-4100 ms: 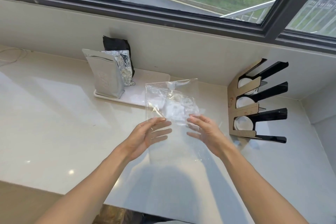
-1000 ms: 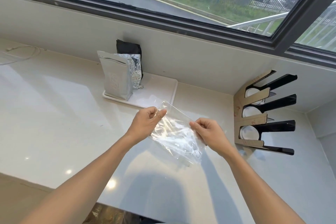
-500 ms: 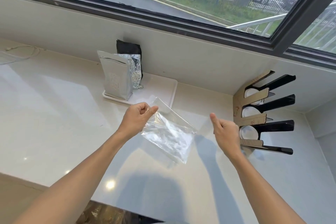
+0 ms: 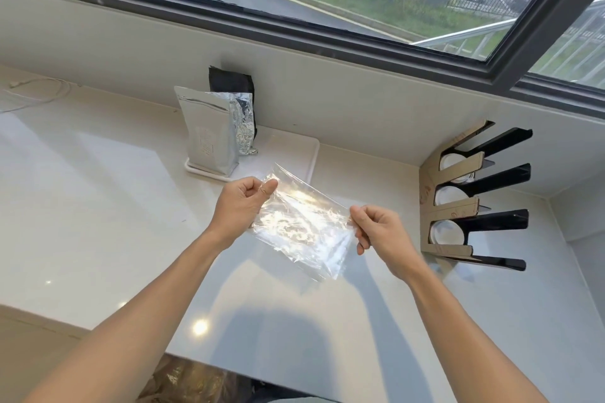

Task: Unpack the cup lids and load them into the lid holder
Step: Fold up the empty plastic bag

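Note:
A clear, crinkled plastic bag (image 4: 299,226) hangs flat in the air above the counter, and it looks empty. My left hand (image 4: 244,203) pinches its upper left corner between thumb and fingers. My right hand (image 4: 376,229) pinches its right edge. The lid holder (image 4: 458,206), a brown board with black prongs, stands in the right corner against the wall. White lids (image 4: 446,232) sit in its three slots, the lowest one showing most.
A white tray (image 4: 291,150) at the back wall carries a silver pouch (image 4: 208,134), a crumpled foil bag (image 4: 244,124) and a black pouch (image 4: 230,82). A thin white cable (image 4: 36,91) lies at the far left. The counter's front edge runs below my forearms.
Half a second ago only my left hand held the bag and my right hand was free beside it. My right hand has now come back and taken the bag's right edge.

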